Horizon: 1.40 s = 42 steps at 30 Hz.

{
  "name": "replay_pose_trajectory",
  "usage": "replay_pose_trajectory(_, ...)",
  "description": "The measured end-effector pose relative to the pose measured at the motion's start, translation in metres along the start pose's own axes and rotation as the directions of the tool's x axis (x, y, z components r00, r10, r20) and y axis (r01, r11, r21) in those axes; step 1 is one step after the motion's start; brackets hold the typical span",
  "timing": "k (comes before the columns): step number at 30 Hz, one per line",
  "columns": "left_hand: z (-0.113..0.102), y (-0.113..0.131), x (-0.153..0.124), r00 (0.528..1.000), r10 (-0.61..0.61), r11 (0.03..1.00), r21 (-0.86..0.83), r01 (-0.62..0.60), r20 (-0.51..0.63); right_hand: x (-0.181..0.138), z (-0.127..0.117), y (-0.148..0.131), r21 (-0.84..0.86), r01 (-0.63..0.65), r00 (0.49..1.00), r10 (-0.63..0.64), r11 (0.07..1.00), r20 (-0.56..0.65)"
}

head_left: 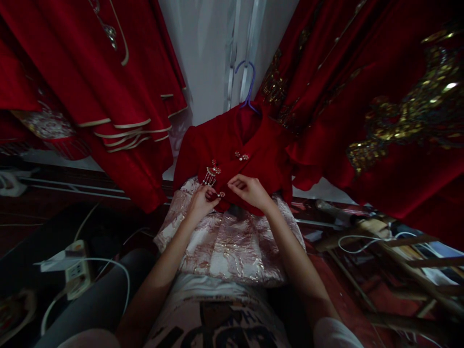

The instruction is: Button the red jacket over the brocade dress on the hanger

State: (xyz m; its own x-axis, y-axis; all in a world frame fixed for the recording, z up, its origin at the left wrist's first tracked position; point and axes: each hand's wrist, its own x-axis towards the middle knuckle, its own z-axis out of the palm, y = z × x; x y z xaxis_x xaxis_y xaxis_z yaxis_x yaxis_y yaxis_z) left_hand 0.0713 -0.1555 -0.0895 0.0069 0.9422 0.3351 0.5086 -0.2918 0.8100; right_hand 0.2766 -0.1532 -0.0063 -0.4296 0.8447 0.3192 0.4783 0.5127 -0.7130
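Note:
A small red jacket point(253, 150) hangs on a purple hanger point(249, 82) in front of me, over a pale pink brocade skirt point(228, 246). My left hand point(203, 200) and my right hand point(250, 190) meet at the jacket's lower front edge. Both pinch the red fabric around a small beaded fastening point(221, 194). A silver tassel brooch point(211, 174) hangs just above my left hand. Another pearl fastening point(241, 156) sits higher on the jacket front.
Red garments with cream trim point(119, 96) hang at the left, and red garments with gold embroidery point(406, 111) at the right. A power strip with white cables point(76, 273) lies at the lower left. Wooden bars point(398, 246) and a white cable lie at the right.

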Motion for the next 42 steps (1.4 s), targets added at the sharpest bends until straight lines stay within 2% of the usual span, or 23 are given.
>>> replay_pose_trajectory(2, 0.0, 0.0, -0.001, 1.0, 0.022, 0.999, 0.039, -0.022, 0.009, -0.001, 0.004, 0.008, -0.058, -0.038, 0.995, 0.043, 0.998, 0.094)
replay_pose_trajectory(4, 0.001, -0.001, -0.002, 0.999, 0.034, 0.998, 0.05, -0.035, 0.014, -0.001, 0.012, 0.018, -0.109, -0.067, 0.989, 0.081, 0.992, 0.125)
replay_pose_trajectory(9, 0.001, -0.004, -0.002, 0.999, 0.04, 0.999, 0.005, -0.04, 0.02, 0.002, 0.03, 0.033, -0.123, -0.036, 0.995, 0.048, 0.992, 0.09)
replay_pose_trajectory(15, 0.002, -0.003, -0.002, 0.999, 0.043, 0.999, -0.02, -0.043, 0.02, 0.005, 0.039, 0.039, -0.108, -0.056, 0.995, 0.064, 0.993, 0.074)
replay_pose_trajectory(27, 0.004, 0.002, -0.005, 1.0, -0.008, 0.997, -0.072, 0.009, 0.019, 0.004, 0.037, 0.037, -0.108, -0.081, 0.992, 0.091, 0.991, 0.086)
replay_pose_trajectory(32, 0.005, 0.004, -0.006, 1.0, -0.019, 0.999, -0.043, 0.02, 0.005, 0.004, 0.035, 0.035, -0.102, -0.085, 0.992, 0.093, 0.991, 0.083)
replay_pose_trajectory(34, 0.005, 0.007, -0.004, 0.999, -0.048, 0.993, -0.109, 0.045, -0.02, 0.004, 0.028, 0.033, -0.079, -0.087, 0.99, 0.095, 0.993, 0.1)
replay_pose_trajectory(36, 0.003, 0.011, 0.001, 0.992, -0.112, 0.96, -0.263, 0.092, -0.062, 0.002, 0.016, 0.03, -0.027, -0.101, 0.981, 0.104, 0.995, 0.164)
replay_pose_trajectory(38, 0.0, 0.016, 0.009, 0.979, -0.197, 0.875, -0.46, 0.15, -0.055, -0.001, 0.001, 0.026, 0.065, -0.137, 0.955, 0.114, 0.988, 0.274)
replay_pose_trajectory(40, -0.002, 0.021, 0.019, 0.961, -0.272, 0.731, -0.641, 0.234, 0.041, -0.005, -0.013, 0.023, 0.159, -0.185, 0.917, 0.112, 0.97, 0.384)
replay_pose_trajectory(42, 0.0, 0.024, 0.028, 0.94, -0.309, 0.569, -0.765, 0.302, 0.142, -0.008, -0.024, 0.02, 0.216, -0.224, 0.89, 0.109, 0.95, 0.442)
